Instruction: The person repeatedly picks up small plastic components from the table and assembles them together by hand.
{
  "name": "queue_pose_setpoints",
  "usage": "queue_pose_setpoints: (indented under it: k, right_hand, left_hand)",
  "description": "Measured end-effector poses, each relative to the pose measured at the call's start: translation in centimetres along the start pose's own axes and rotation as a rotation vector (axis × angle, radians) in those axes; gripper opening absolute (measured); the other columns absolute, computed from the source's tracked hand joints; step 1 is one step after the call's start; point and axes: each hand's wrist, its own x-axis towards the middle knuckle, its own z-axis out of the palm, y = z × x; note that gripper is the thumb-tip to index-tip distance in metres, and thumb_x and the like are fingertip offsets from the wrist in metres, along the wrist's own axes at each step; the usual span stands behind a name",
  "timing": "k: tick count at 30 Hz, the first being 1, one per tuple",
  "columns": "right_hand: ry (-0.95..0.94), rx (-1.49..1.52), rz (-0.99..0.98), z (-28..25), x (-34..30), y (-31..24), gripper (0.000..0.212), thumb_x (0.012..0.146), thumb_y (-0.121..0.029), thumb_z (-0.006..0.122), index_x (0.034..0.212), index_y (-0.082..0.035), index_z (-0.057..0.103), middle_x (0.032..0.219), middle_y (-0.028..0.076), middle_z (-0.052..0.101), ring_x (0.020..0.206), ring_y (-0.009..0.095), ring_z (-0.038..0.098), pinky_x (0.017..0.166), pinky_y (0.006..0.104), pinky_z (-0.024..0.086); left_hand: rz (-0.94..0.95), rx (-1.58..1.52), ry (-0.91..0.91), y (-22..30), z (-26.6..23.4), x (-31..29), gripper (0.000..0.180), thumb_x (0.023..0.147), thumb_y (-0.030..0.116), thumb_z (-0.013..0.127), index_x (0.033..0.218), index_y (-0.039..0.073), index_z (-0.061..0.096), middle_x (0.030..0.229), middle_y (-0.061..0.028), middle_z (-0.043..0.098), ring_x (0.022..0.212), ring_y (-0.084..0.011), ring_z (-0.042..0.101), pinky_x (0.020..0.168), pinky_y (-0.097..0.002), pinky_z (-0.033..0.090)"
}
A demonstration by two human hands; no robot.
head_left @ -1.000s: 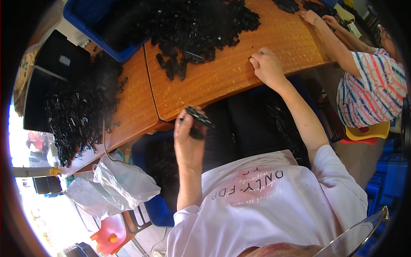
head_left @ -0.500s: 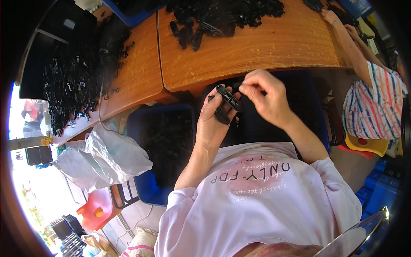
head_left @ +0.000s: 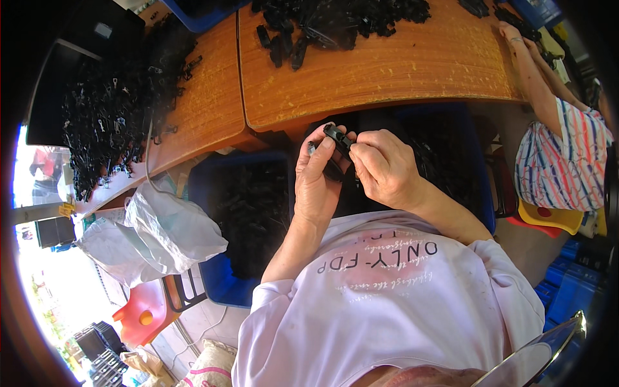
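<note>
My left hand (head_left: 314, 184) is closed around a narrow black plastic part (head_left: 336, 135), held up in front of my shirt below the table edge. A second dark piece shows lower in the same palm, mostly covered by fingers. My right hand (head_left: 390, 169) is closed in a pinch, its fingertips against the right end of the black part. Whatever small thing may be between those fingertips is hidden.
A wooden table (head_left: 387, 71) carries a heap of black parts (head_left: 348, 22); more black pieces (head_left: 109, 122) lie piled left. Blue bins (head_left: 225, 284) of black parts flank my lap. White plastic bags (head_left: 171, 226) hang left. Another person's arms (head_left: 538, 77) reach in at right.
My right hand has come down and left, from apart to touching the black part. The left hand has turned the part slightly. The other person's hands have shifted a little.
</note>
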Motion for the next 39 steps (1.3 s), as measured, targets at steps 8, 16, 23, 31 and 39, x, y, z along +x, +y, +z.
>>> queue_pose_setpoints:
  k: [8,16,23,31,39]
  right_hand:
    - [-0.072,0.353,0.065,-1.4,1.8,1.2,0.019,0.080,0.005,0.074,0.094,-0.005,0.066,0.095,0.010,0.067,0.079,0.030,0.065,0.064,0.0373,0.054]
    - [-0.268,0.272,-0.094,-2.1,2.4,2.2,0.022,0.068,0.003,0.077,0.085,-0.009,0.069,0.099,0.002,0.069,0.093,0.026,0.065,0.066,0.0341,0.058]
    - [-0.299,0.292,-0.191,-2.3,2.6,3.5,0.015,0.074,0.001,0.074,0.085,-0.008,0.071,0.100,0.003,0.069,0.094,0.028,0.065,0.068,0.0353,0.058]
    - [-0.316,0.718,0.768,-1.2,-0.2,2.1,0.030,0.098,-0.014,0.073,0.123,0.001,0.066,0.105,0.013,0.072,0.088,0.019,0.069,0.074,0.0325,0.057]
    - [-0.166,0.486,0.507,0.1,1.4,2.4,0.019,0.096,-0.007,0.069,0.113,0.002,0.067,0.089,0.012,0.071,0.075,0.017,0.069,0.066,0.0308,0.055]
  left_hand:
    - [-0.077,0.128,-0.012,0.2,-0.4,0.8,0.018,0.104,0.020,0.064,0.113,0.004,0.066,0.089,-0.0047,0.067,0.070,-0.0138,0.062,0.058,-0.0266,0.050]
    - [-0.219,0.121,0.018,0.6,-0.2,0.1,0.020,0.104,0.022,0.062,0.100,0.003,0.064,0.080,-0.0045,0.062,0.053,-0.0108,0.053,0.049,-0.0236,0.043]
    - [-0.336,0.073,-0.090,1.8,-0.8,0.2,0.022,0.104,0.019,0.062,0.108,-0.002,0.064,0.086,-0.0094,0.067,0.060,-0.0136,0.064,0.052,-0.0227,0.050]
    - [-0.172,0.553,-0.109,2.0,0.9,-0.3,0.047,0.092,0.000,0.066,0.134,-0.015,0.054,0.113,-0.0201,0.072,0.096,-0.0249,0.074,0.084,-0.0337,0.061]
    - [-0.128,0.535,-0.078,2.5,2.0,0.2,0.042,0.090,0.001,0.062,0.127,-0.017,0.056,0.112,-0.0206,0.070,0.094,-0.0237,0.073,0.086,-0.0338,0.061]
